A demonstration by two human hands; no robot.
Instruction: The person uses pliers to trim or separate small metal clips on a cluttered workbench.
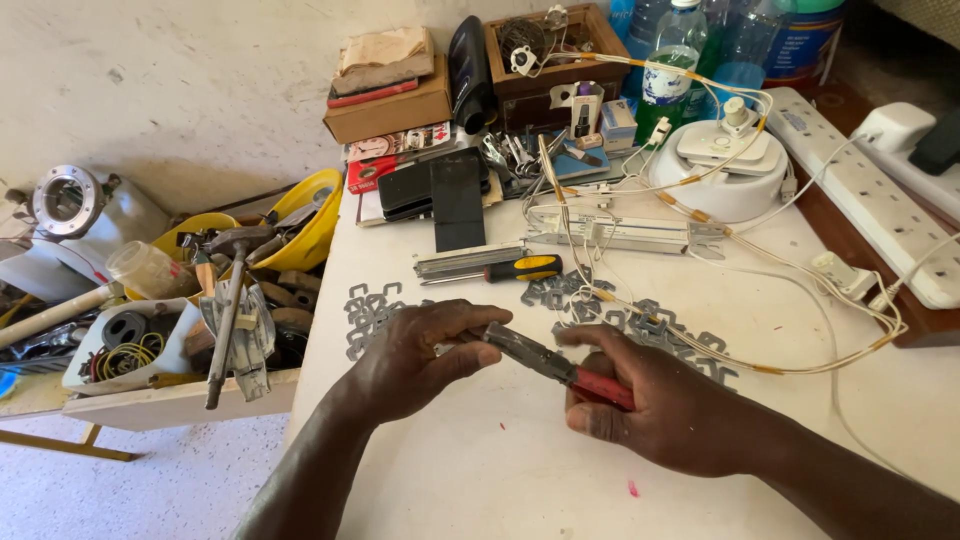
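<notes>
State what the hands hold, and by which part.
A red-handled tool: the right hand grips its red handle, the left hand pinches its metal end.

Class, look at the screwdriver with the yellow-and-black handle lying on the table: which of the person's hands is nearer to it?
Left. The left hand lies just below the screwdriver; the right hand sits lower and further right.

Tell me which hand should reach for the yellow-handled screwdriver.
Left, probably. The left hand only pinches the tip of the red-handled tool, while the right hand grips its handle. The screwdriver lies just above the left hand.
</notes>
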